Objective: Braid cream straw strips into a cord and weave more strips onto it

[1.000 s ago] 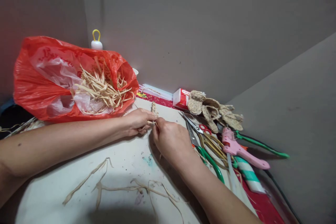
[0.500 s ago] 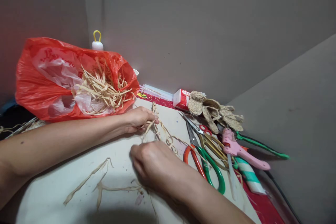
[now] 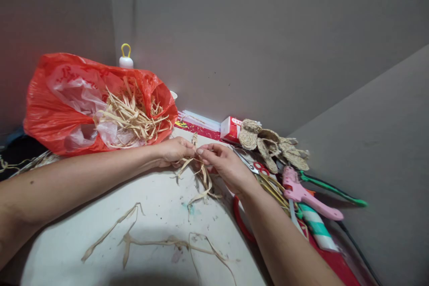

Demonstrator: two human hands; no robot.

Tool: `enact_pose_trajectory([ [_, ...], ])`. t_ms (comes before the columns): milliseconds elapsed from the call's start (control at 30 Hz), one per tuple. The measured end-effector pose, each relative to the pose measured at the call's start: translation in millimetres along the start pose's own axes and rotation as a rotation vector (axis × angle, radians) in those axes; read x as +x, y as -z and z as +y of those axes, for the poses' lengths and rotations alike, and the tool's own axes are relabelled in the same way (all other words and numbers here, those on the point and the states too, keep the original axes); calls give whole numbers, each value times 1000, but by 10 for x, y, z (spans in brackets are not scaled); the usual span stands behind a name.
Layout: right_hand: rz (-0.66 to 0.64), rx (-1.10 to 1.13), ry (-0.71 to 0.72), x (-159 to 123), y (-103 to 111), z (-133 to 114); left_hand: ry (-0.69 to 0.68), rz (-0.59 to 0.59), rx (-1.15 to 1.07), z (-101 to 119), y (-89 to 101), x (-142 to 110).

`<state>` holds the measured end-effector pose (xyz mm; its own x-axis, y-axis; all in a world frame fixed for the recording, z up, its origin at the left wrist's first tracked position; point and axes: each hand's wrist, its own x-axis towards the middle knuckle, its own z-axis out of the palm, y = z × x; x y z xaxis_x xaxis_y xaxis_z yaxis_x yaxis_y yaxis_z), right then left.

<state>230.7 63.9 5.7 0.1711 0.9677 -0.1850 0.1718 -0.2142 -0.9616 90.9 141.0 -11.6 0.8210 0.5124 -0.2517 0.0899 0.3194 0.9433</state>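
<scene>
Both hands meet over the far part of the white tabletop [image 3: 147, 205]. My left hand [image 3: 177, 151] pinches a braid of dry straw strips [image 3: 195, 139], whose short plaited end pokes up beyond the fingers. My right hand [image 3: 223, 163] comes in from the right, thumb and fingertips closed on the same strips beside the left fingertips. Loose strip ends [image 3: 203, 187] hang below the hands onto the table. Nearer to me, a few separate straw strips [image 3: 157, 242] lie flat.
A red plastic bag [image 3: 60, 116] full of straw strips [image 3: 134, 116] stands at left. Along the right are scissors [image 3: 246, 158], a pink glue gun [image 3: 298, 192], a green-and-white roll [image 3: 318, 228] and woven straw pieces [image 3: 268, 143]. Behind sits a small red-and-white box [image 3: 230, 128].
My right hand has moved up and away from me, from the near table to the left fingertips. It now covers part of the scissors. The left hand stays almost in place.
</scene>
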Motion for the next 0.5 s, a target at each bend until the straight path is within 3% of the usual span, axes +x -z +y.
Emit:
enact_pose_trajectory([
  [100, 7, 146, -126, -26, -23, -12, -3, -8, 27, -17, -6, 0],
  [233, -114, 224, -242, -18, -4, -9, -14, 24, 83, -46, -3, 4],
  [400, -304, 198, -211, 36, 33, 60, -28, -2, 147, -45, 8, 3],
  [500, -327, 114, -185, 44, 55, 70, -30, -59, 198, -21, 25, 3],
])
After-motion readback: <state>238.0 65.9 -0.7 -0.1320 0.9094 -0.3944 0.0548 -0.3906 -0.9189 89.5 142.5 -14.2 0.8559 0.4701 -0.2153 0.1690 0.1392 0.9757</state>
